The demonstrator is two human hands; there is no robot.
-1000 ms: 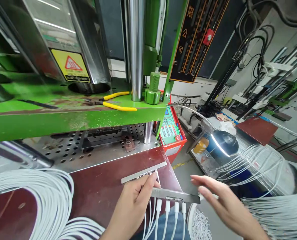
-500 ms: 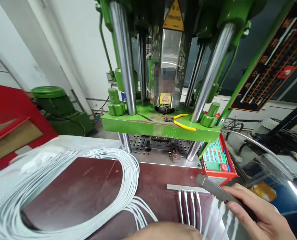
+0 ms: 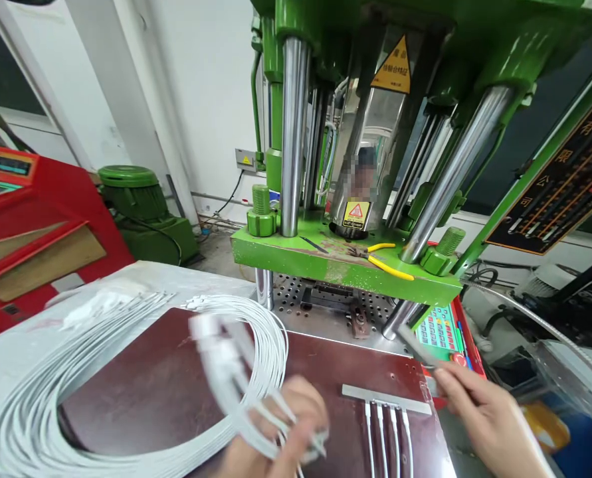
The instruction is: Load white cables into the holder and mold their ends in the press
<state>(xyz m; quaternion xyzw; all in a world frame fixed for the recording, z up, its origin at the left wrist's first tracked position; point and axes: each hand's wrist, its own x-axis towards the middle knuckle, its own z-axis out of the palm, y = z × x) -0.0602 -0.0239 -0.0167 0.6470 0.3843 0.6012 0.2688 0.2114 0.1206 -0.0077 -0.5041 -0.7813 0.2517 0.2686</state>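
My left hand (image 3: 288,425) is closed around a small bunch of white cables (image 3: 220,362). Their plug ends point up and to the left, smeared by motion, over the big coil. In my right hand (image 3: 485,405), fingers and thumb pinch a grey metal bar (image 3: 418,348), blurred, near the table's right edge. Between the hands a similar metal strip (image 3: 353,392) lies on the brown board, with several white cables (image 3: 381,431) running from it toward me. A large coil of white cables (image 3: 268,345) rests on the left.
A green press (image 3: 280,249) stands behind the brown board (image 3: 151,378). Yellow-handled pliers (image 3: 390,267) and a thin dark tool (image 3: 313,245) lie on its plate. A red control box (image 3: 468,338) is at right, a red machine (image 3: 51,199) at left.
My left hand has come up from the bottom edge with the bunch of cables. Cables hung below the bar in my right hand before; now none show there. The view has shifted left.
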